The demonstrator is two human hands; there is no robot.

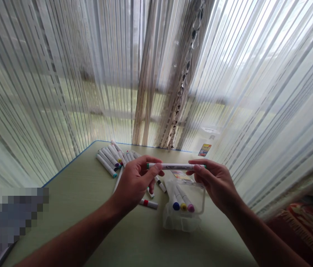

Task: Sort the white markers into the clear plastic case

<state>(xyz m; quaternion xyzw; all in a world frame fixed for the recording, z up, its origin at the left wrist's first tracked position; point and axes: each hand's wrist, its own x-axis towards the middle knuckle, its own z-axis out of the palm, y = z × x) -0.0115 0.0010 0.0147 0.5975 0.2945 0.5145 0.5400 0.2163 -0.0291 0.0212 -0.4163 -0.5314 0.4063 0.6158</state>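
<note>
A white marker with green ends (177, 167) is held level between both hands above the table. The thumb and fingers of my left hand (139, 176) pinch its left end. My right hand (214, 180) pinches the right end in the same way. Below the marker stands a clear plastic case (182, 220), with a few markers (182, 196) in it showing blue, yellow and pink ends. Behind and under my left hand lie several loose white markers (109, 157), partly hidden by it. One marker with a red band (149, 203) lies just left of the case.
The pale green table (84, 200) has a blue edge at the back. A clear plastic container with a yellow label (205, 149) stands at the back right. String curtains (112, 74) hang behind the table. A patterned red cloth (309, 226) is at the right.
</note>
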